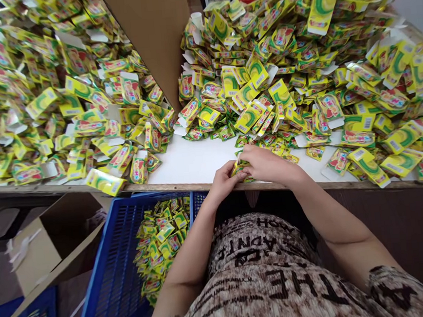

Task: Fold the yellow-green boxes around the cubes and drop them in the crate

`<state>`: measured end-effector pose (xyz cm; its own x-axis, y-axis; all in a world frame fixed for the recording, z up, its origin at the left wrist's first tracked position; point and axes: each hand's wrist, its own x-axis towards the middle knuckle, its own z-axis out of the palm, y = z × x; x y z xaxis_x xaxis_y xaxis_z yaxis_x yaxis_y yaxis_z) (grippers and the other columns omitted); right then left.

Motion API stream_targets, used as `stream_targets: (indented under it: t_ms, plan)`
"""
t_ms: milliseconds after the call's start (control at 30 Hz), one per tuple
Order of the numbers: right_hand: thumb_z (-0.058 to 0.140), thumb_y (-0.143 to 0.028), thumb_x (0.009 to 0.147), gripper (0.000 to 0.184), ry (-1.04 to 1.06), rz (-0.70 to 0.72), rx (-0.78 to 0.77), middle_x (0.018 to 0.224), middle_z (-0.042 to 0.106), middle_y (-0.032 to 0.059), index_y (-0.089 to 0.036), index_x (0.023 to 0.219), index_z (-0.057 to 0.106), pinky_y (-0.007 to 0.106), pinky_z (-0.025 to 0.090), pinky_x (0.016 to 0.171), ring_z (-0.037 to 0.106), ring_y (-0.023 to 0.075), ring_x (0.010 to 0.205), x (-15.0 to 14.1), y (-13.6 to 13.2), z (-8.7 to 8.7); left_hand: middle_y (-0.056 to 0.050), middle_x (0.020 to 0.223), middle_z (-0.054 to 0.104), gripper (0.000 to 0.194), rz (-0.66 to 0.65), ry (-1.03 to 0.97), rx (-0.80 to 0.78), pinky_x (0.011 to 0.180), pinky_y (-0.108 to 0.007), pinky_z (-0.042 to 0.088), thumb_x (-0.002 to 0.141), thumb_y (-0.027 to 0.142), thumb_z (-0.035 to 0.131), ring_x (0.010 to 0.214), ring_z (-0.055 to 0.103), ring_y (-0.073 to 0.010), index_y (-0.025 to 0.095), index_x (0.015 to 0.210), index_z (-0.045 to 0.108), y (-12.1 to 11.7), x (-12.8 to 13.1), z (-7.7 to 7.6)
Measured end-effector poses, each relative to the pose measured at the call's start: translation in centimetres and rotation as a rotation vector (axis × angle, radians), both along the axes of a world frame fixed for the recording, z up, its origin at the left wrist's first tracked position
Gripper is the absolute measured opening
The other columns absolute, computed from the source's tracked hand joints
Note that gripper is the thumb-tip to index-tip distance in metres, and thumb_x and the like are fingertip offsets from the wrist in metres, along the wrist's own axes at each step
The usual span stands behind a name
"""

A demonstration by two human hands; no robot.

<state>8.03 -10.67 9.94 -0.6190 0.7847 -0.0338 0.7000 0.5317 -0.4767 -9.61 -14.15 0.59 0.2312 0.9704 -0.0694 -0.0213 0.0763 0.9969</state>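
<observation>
My left hand (223, 181) and my right hand (265, 165) meet at the front edge of the white table (197, 157). Between them is a small yellow-green packet (241, 167), mostly covered by my fingers. Both hands are closed on it; whether it is a sachet or a carton I cannot tell. Just beyond my right hand lie small yellow-green sachets (278, 146). Behind these rises a large heap of little yellow-green cartons (252, 116), several with white end flaps standing open.
An upright brown cardboard panel (150, 36) divides this heap from another carton heap (82, 100) on the left. Below the table edge, a blue crate (106, 264) holds many yellow-green packets (163, 240). An open cardboard box (39, 255) stands farther left.
</observation>
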Motion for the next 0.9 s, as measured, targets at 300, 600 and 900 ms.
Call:
stream_targets:
  t_ms: [300, 600, 900]
  plan:
    - [0.064, -0.027, 0.092, 0.016, 0.181, 0.035, 0.242, 0.115, 0.064, 0.0115, -0.021, 0.084, 0.077, 0.044, 0.043, 0.096, 0.049, 0.0287, 0.115, -0.3, 0.6, -1.8, -0.003, 0.098, 0.074, 0.044, 0.081, -0.161, -0.048, 0.086, -0.032, 0.051, 0.066, 0.037, 0.086, 0.089, 0.065, -0.0189, 0.017, 0.102, 0.072, -0.1, 0.0, -0.3]
    - [0.065, -0.029, 0.091, 0.016, 0.575, -0.127, 0.042, 0.115, 0.067, 0.0088, -0.025, 0.103, 0.075, 0.044, 0.049, 0.096, 0.058, 0.0245, 0.110, 0.2, -1.6, -4.8, -0.005, 0.101, 0.077, 0.044, 0.089, 0.000, 0.013, 0.094, -0.038, 0.051, 0.072, 0.044, 0.082, 0.096, 0.068, -0.0243, 0.017, 0.105, 0.075, 0.0, -0.4, -1.0]
    - [0.077, -0.035, 0.073, 0.024, 1.004, -0.441, -0.674, 0.075, 0.066, -0.0010, -0.020, 0.092, 0.071, 0.026, 0.043, 0.056, 0.053, 0.0117, 0.060, -0.6, -2.9, -6.8, -0.010, 0.138, 0.065, 0.046, -0.127, -0.288, -0.166, 0.120, -0.043, 0.032, 0.086, 0.045, 0.069, 0.139, 0.049, -0.0296, 0.020, 0.124, 0.071, -1.1, -2.2, 1.8]
